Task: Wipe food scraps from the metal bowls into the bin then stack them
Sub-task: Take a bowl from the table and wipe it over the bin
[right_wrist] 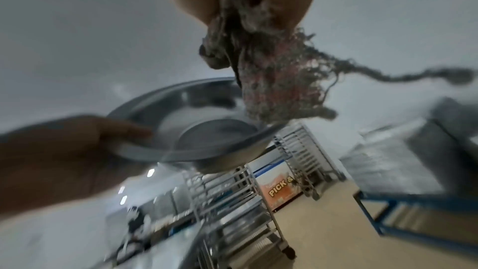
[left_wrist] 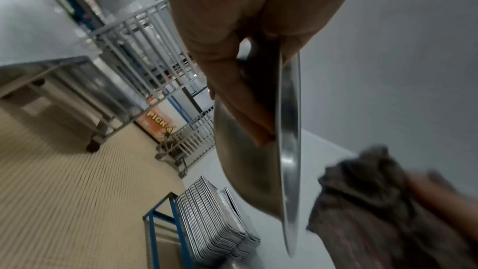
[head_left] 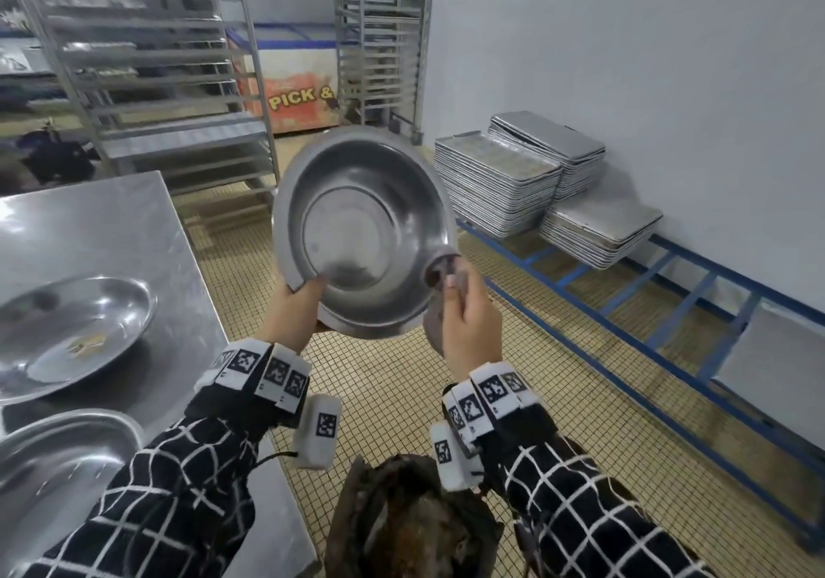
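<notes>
My left hand [head_left: 299, 305] grips the lower left rim of a metal bowl [head_left: 364, 229], held up in the air and tilted so its inside faces me; in the left wrist view the bowl [left_wrist: 288, 140] shows edge-on. A grey frayed cloth [head_left: 439, 280] is bunched in my right hand [head_left: 468, 318] at the bowl's lower right rim; the cloth [right_wrist: 269, 73] hangs from my fingers in the right wrist view. Below, a dark bin [head_left: 410, 519] with dirty scraps sits on the floor. Two more metal bowls [head_left: 67, 332] [head_left: 53, 470] rest on the steel table; the farther holds scraps.
The steel table [head_left: 102, 229] stands at the left. Stacked metal trays [head_left: 500, 180] lie on a blue frame [head_left: 625, 309] along the right wall. Tall tray racks [head_left: 147, 64] and a chest freezer [head_left: 294, 86] stand behind. Tiled floor [head_left: 393, 381] lies between.
</notes>
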A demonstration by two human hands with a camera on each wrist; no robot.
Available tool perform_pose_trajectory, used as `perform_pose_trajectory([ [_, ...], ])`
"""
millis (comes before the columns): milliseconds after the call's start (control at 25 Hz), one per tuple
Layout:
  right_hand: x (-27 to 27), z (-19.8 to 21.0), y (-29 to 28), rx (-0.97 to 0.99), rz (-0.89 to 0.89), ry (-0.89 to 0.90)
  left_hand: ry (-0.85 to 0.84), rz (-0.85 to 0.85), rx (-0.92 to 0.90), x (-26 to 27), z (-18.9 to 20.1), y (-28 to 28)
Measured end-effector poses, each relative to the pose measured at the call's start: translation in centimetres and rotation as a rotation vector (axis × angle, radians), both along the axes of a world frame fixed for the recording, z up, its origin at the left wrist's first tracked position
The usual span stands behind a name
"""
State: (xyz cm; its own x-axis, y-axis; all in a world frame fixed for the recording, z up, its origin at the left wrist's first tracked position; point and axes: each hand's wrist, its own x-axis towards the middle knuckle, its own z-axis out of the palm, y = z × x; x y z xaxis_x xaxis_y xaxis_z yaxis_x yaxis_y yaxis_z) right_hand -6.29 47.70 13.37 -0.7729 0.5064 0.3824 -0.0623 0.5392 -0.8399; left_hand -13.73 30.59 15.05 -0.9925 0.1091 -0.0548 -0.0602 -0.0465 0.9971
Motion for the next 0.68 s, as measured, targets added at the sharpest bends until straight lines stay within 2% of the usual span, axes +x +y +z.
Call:
perform_pose_trajectory([
  [80, -0.7, 0.1, -1.0, 0.288, 0.299, -0.11, 0.058, -0.016, -0.087, 0.0, 0.1, -0.4],
  [160, -1.1, -0.7, -2.0, 0.501, 0.627, -0.337, 0.094, -0.056, -0.107, 0.0, 0.5, -0.7],
  [200, -1.3, -1.4, -2.1, 0.588, 0.721, -0.444, 0.108, -0.091, -0.119, 0.0, 0.7, -0.8],
  [240, -1.6, -2.1, -1.8, 0.688, 0.752, -0.518, 0.116, -0.116, -0.143, -0.1, 0.9, -1.0],
  [320, -3.0, -3.4, 0.4, 1.025, 0.671, -0.57, 0.102, -0.121, -0.169, -0.3, 1.0, -1.6],
  [400, -4.7, -3.8, 3.3, 1.391, 0.455, -0.601, 0.081, -0.143, -0.2, -0.6, 0.7, -2.1],
  [440, -5.5, -3.3, 4.7, 1.489, 0.339, -0.66, 0.077, -0.162, -0.222, -0.5, 0.6, -2.1],
  [480, -6.2, -2.9, 5.7, 1.501, 0.237, -0.731, 0.076, -0.171, -0.231, -0.4, 0.5, -2.0],
  [560, -6.9, -2.0, 6.3, 1.375, 0.12, -0.755, 0.082, -0.16, -0.209, -0.5, 0.6, -1.6],
  [680, -6.0, -3.6, 4.1, 1.12, 0.169, -0.663, 0.124, -0.078, -0.186, -0.7, 1.0, -0.9],
])
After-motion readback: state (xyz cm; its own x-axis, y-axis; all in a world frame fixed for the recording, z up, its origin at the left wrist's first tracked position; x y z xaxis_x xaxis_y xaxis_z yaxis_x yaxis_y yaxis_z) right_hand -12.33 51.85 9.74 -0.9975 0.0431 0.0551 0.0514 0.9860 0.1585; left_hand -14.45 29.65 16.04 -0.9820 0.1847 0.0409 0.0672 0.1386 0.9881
